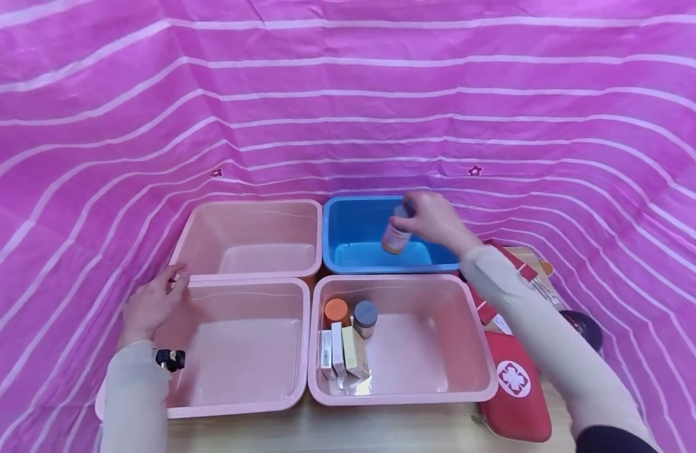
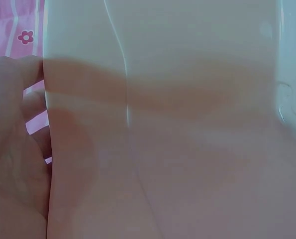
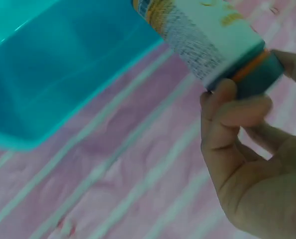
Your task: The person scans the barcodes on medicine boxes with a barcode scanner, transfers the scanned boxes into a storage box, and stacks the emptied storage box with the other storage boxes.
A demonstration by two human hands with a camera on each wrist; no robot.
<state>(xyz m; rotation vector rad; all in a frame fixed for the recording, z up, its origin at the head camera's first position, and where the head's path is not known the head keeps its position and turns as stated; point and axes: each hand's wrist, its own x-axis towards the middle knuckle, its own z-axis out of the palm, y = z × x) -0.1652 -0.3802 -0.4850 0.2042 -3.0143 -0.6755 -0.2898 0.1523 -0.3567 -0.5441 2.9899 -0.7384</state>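
Note:
My right hand [image 1: 435, 219] pinches a pill bottle [image 1: 396, 240] by its dark cap, holding it tilted over the blue bin [image 1: 348, 269]. In the right wrist view the bottle [image 3: 202, 37] shows a white label with fine print and an orange band beside the cap, between thumb and fingertips. My left hand [image 1: 152, 305] rests at the left side of the front left pink bin [image 1: 240, 412], fingers loosely bent near its back corner. The left wrist view has those fingers [image 2: 34, 107] along the edge of the bin's pale wall.
The front right pink bin [image 1: 404, 397] holds an orange-capped bottle [image 1: 336, 311], a grey-capped jar [image 1: 365, 318] and several small boxes [image 1: 353, 352]. Behind stands another pink bin [image 1: 252, 206]. A red first-aid case [image 1: 520, 402] lies at right, with red straps [image 1: 486, 311] behind it.

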